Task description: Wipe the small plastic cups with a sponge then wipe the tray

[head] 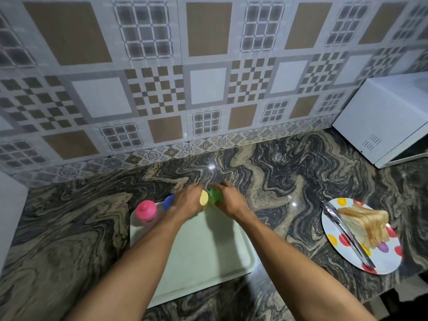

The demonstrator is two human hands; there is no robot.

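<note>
Swirled dark stone forms the counter [69, 228] before us, with a patterned tiled wall [208, 89] behind it. Our left hand [188, 201] is closed over the yellow cup [203, 197], fingers curled round its far side, though blur hides the tips. Our right hand [228, 201] lies over a green piece [215, 195] just beside the left thumb. We cannot tell whether those fingers are curled on it or lying flat, nor whether it is a cup or the sponge. Just outside the left knuckles stands a blue cup [168, 202], and further out a pink-lidded cup [146, 210]. All of them sit at the far end of the pale tray [208, 262], which runs back under our wrists.

We judge these cups to be light, stiff and smooth, so they would tip or skid at a push rather than crush. It is best to take each one round its wall, thumb against fingers, and hold it steady while the other hand rubs. The tray looks broad, thin and light, and it may slide on the polished stone, so we would pin its rim with flat fingers while wiping
</note>
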